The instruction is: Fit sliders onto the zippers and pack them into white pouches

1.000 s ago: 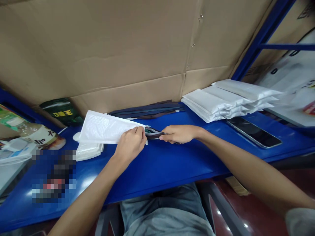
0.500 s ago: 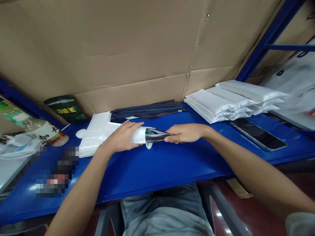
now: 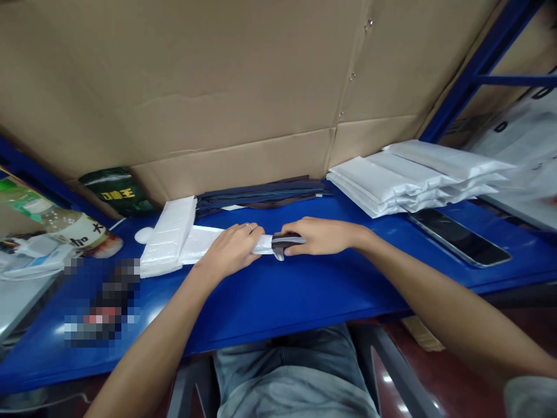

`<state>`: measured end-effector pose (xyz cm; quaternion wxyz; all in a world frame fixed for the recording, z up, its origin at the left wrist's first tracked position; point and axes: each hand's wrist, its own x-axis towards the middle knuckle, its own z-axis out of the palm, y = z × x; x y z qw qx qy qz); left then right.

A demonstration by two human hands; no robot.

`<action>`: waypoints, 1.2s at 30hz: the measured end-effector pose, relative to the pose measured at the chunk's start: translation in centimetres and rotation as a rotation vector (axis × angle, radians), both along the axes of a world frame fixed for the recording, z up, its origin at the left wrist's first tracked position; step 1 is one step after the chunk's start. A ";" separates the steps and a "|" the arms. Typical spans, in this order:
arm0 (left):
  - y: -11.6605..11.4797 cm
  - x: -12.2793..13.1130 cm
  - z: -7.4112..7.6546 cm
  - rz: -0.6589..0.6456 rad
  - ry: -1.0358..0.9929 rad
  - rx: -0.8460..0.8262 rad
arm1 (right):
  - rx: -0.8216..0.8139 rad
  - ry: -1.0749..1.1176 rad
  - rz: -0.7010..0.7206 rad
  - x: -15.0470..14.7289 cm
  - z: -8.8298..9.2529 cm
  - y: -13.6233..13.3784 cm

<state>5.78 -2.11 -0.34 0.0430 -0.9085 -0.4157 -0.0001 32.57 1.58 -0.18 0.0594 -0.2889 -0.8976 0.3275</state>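
A long white padded envelope (image 3: 201, 242) lies across the table with its mouth toward the right. My left hand (image 3: 235, 247) is closed over it near that mouth. A bundle of dark strips (image 3: 284, 239) sticks out of the opening, and my right hand (image 3: 319, 235) grips its outer end. The far end of the bundle is hidden inside the envelope. Left of my left hand lies a stack of flat white padded envelopes (image 3: 169, 235). Behind both hands, more dark strips, the loose ones (image 3: 265, 194), lie along the cardboard wall.
Filled white packets (image 3: 404, 180) are piled at the back right, with a phone (image 3: 459, 237) in front. At the left stand a dark green pouch (image 3: 117, 191) and a bottle (image 3: 82, 232). A cardboard wall (image 3: 217, 87) closes off the blue table (image 3: 278, 296) behind.
My left hand has slid right along the envelope, closer to my right hand. Less of the dark bundle shows outside the mouth. My right hand has shifted slightly left.
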 end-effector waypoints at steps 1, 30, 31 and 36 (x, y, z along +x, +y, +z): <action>0.0 -0.2 0.1 0.027 -0.001 0.013 | 0.027 0.017 -0.029 0.6 0.3 0.2; -0.7 1.5 -2.3 0.194 -0.052 0.056 | -0.211 0.482 -0.324 -3.8 -4.7 -0.2; -0.7 1.7 -2.4 0.186 -0.049 0.051 | -0.199 0.477 -0.330 -4.3 -4.7 -0.4; -0.8 2.0 -2.7 0.177 -0.075 0.053 | -0.245 0.446 -0.046 -4.7 -4.0 -0.2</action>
